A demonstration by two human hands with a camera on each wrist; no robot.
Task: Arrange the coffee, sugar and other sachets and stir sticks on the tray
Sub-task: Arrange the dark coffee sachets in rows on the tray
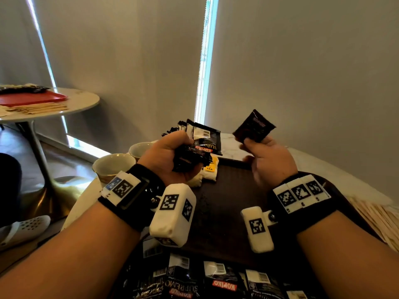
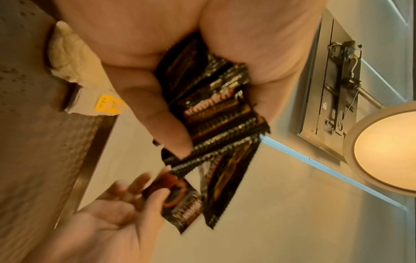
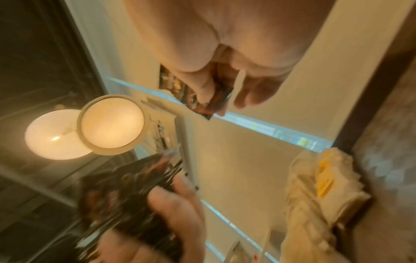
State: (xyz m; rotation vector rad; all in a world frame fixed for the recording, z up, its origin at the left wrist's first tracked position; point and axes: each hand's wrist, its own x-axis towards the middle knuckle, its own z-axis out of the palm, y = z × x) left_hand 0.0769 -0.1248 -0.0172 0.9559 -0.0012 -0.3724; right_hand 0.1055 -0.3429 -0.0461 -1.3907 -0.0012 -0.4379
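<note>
My left hand [image 1: 172, 154] grips a fanned bunch of black coffee sachets [image 1: 195, 151] above the far left corner of the dark tray [image 1: 228, 190]; the bunch [image 2: 216, 110] fills the palm in the left wrist view. To the right, my right hand [image 1: 255, 143] pinches a single dark sachet [image 1: 254, 126] by its lower edge and holds it up over the tray's far side; the single sachet [image 3: 216, 99] shows between thumb and fingers. White tea sachets [image 1: 209, 169] with a yellow label lie in the tray's far left corner. Several black coffee sachets [image 1: 205, 279] lie in a row along the near edge.
Two cups [image 1: 114, 165] stand left of the tray. Wooden stir sticks [image 1: 380, 216] lie on the table at the right. A second round table [image 1: 82, 100] at far left carries a red tray [image 1: 32, 98] and more sticks. A wall and blinds rise close behind.
</note>
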